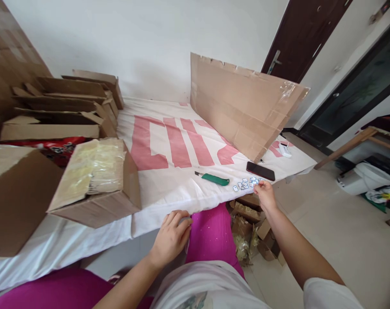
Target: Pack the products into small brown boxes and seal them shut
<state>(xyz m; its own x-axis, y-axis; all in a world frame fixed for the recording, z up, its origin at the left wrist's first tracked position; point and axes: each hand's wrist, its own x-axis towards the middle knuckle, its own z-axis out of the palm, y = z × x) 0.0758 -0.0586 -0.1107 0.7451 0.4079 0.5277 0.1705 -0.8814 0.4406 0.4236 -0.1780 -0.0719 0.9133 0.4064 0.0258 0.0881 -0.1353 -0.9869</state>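
My right hand [265, 195] reaches to the table's front edge, thumb and fingers pinched together at a scatter of small white pieces with blue edges [244, 185]; one of these seems to be between the fingertips. My left hand [172, 236] rests by my thigh just below the table edge, fingers curled round something greyish, mostly hidden. A green utility knife [216, 179] lies on the cloth left of the small pieces, its blade end pointing left. Behind the pieces is a dark phone [260, 171], lying flat.
A large cardboard sheet [240, 107] stands upright on the cloth-covered table [169, 189]. At left are a taped cardboard box [95, 189], another box [17, 197] and several open cartons [66, 103]. A small white box [284, 150] sits far right. Cardboard scraps [246, 219] lie below the table.
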